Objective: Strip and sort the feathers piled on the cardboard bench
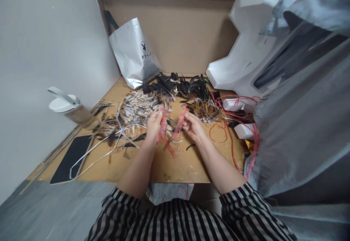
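1. Left strip (pixel 163 123): red-pink, translucent, crinkled; gripped near its top by the left hand (pixel 154 125), roughly upright
2. Right strip (pixel 179 124): similar colour and finish; pinched by the right hand (pixel 193 125), slanting, lower end leftward
3. Lower length (pixel 171 150): same red-pink, oblique, between both hands' wrists; join to either strip indeterminable

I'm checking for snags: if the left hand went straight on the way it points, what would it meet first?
Beyond the pink strip it holds, the left hand would probably meet the brown and black feathers just ahead; its height above them is unclear.
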Action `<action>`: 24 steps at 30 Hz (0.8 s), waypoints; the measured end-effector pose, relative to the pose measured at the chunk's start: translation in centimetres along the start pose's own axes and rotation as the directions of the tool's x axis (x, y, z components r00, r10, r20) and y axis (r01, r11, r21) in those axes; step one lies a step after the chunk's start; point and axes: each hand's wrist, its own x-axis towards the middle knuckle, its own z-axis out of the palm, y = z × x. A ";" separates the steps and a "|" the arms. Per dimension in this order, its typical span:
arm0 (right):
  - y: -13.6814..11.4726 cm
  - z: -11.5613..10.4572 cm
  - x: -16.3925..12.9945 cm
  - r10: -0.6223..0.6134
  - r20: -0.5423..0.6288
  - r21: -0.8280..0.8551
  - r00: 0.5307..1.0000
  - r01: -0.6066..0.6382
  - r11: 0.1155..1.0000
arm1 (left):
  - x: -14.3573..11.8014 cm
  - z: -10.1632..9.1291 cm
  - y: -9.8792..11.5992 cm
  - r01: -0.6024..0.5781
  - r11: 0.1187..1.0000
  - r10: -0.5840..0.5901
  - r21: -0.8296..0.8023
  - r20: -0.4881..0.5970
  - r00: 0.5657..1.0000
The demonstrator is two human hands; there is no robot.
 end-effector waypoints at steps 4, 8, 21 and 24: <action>1.2 0.8 -0.4 0.069 0.007 -0.137 0.998 -0.068 0.988 | -0.6 1.2 -0.5 0.095 0.995 -0.097 0.021 0.162 0.982; 1.7 0.8 -0.4 0.063 -0.019 -0.181 0.998 -0.065 0.981 | -0.8 1.6 -0.8 0.125 0.992 -0.123 0.011 0.258 0.958; 2.2 0.6 -0.5 -0.055 -0.031 -0.353 0.998 0.040 0.935 | -0.9 0.3 2.9 -0.052 0.983 0.028 0.175 0.133 0.991; 2.3 0.8 -0.8 -0.094 -0.020 -0.437 0.995 0.076 0.896 | -1.4 -1.4 6.1 -0.120 0.950 0.098 0.287 0.088 0.991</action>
